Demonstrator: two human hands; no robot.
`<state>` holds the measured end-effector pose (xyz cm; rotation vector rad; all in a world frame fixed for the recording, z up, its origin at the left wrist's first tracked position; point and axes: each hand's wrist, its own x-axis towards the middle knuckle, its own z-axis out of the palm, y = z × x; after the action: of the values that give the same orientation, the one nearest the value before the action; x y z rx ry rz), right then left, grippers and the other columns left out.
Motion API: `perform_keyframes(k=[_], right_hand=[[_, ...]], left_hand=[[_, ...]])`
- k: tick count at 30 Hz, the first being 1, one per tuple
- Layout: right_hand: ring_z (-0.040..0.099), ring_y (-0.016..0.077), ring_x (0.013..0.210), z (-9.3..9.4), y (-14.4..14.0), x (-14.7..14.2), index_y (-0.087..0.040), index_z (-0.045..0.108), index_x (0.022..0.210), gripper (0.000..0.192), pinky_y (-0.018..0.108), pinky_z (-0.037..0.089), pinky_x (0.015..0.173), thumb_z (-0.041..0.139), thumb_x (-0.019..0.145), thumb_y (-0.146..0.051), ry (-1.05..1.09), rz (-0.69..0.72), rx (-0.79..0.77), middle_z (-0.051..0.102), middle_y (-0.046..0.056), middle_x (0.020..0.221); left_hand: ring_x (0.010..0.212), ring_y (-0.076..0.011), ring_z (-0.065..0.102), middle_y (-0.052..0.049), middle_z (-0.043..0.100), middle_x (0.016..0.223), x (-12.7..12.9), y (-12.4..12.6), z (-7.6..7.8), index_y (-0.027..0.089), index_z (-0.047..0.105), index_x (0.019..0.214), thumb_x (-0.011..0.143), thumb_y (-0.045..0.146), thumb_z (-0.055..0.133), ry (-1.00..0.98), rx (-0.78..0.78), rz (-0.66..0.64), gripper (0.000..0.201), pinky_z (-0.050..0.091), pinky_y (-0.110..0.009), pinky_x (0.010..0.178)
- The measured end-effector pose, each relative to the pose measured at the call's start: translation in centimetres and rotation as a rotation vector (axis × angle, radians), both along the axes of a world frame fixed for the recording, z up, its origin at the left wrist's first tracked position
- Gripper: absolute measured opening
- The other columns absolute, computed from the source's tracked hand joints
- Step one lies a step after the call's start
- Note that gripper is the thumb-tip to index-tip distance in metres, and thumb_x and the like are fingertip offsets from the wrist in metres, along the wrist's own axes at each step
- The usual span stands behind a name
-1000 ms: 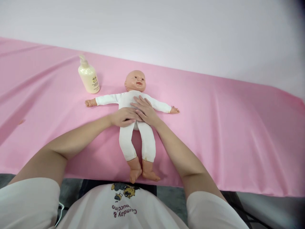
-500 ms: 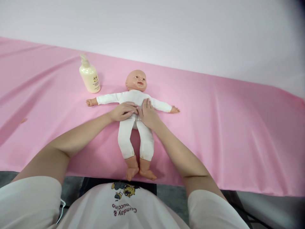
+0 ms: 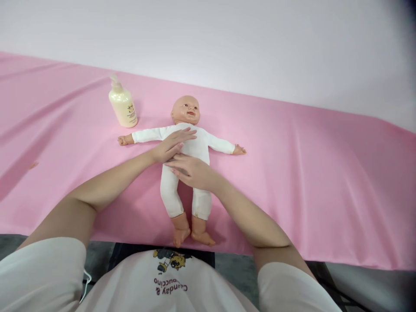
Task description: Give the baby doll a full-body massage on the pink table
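A baby doll (image 3: 200, 145) in a white suit lies on its back, arms spread and bare feet toward me. Across its chest and belly rests my left hand (image 3: 170, 145), fingers stretched out toward the doll's far shoulder. Lower down, my right hand (image 3: 191, 171) lies over the doll's belly and hip, fingers extended to the left. Its fingertips come just below my left hand, by the left palm; whether the two hands touch I cannot tell. Neither hand grips anything.
A cream-coloured pump bottle (image 3: 123, 106) stands left of the doll's head. Pink cloth (image 3: 276, 182) with soft folds covers the table. Behind it rises a white wall (image 3: 227, 43). The table's near edge runs just in front of my body.
My left hand has moved up onto the doll's chest. My right hand has swung down and left, from the doll's side to its lower belly. The doll's legs shifted slightly.
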<state>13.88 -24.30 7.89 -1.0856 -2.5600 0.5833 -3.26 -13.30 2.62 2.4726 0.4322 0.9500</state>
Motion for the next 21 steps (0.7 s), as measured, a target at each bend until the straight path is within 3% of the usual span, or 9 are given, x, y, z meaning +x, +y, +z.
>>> perform_keyframes(k=[4, 10, 14, 19, 21], right_hand=[[0.062, 0.0221, 0.129, -2.1, 3.2, 1.6, -0.023, 0.075, 0.120, 0.045, 0.042, 0.044, 0.118, 0.038, 0.102, -0.043, 0.221, 0.099, 0.037, 0.074, 0.005, 0.127], [0.064, 0.0218, 0.128, -3.7, 4.7, 3.2, -0.027, 0.077, 0.109, 0.051, 0.048, 0.040, 0.121, 0.036, 0.101, -0.056, 0.274, 0.079, 0.033, 0.076, 0.003, 0.123], [0.056, 0.0203, 0.139, -4.2, 5.4, 4.4, -0.026, 0.071, 0.124, 0.053, 0.048, 0.037, 0.124, 0.031, 0.103, -0.054, 0.256, -0.008, 0.078, 0.071, 0.005, 0.133], [0.024, 0.0241, 0.158, -5.9, 7.1, 6.0, -0.016, 0.047, 0.151, 0.068, 0.050, 0.019, 0.131, 0.027, 0.102, -0.059, 0.187, -0.206, 0.118, 0.040, 0.008, 0.163], [0.019, 0.0250, 0.160, -6.7, 7.9, 6.6, -0.013, 0.038, 0.156, 0.078, 0.049, 0.016, 0.132, 0.024, 0.100, -0.065, 0.202, -0.293, 0.088, 0.031, 0.010, 0.167]], left_hand=[[0.157, -0.0265, 0.023, -0.006, 0.041, 0.162, 0.0, 0.4, 0.3, 0.023, 0.049, 0.150, 0.106, 0.052, 0.019, 0.238, -0.054, 0.092, 0.061, 0.014, -0.052, 0.129], [0.159, -0.0270, 0.016, -0.007, 0.030, 0.167, -0.8, 0.9, -0.2, 0.022, 0.034, 0.159, 0.105, 0.047, 0.023, 0.315, -0.101, 0.243, 0.060, 0.010, -0.053, 0.129], [0.158, -0.0263, 0.021, -0.011, 0.026, 0.168, -1.5, 1.9, -0.8, 0.016, 0.031, 0.159, 0.104, 0.047, 0.023, 0.290, -0.103, 0.313, 0.064, 0.017, -0.048, 0.129], [0.156, -0.0285, 0.025, -0.012, 0.029, 0.167, -1.6, 2.1, -1.3, 0.015, 0.028, 0.160, 0.104, 0.051, 0.022, 0.340, -0.098, 0.470, 0.067, 0.019, -0.047, 0.128], [0.154, -0.0302, 0.030, -0.015, 0.034, 0.165, -1.5, 2.0, -1.3, 0.011, 0.030, 0.159, 0.104, 0.052, 0.024, 0.375, -0.102, 0.553, 0.069, 0.021, -0.048, 0.127]])
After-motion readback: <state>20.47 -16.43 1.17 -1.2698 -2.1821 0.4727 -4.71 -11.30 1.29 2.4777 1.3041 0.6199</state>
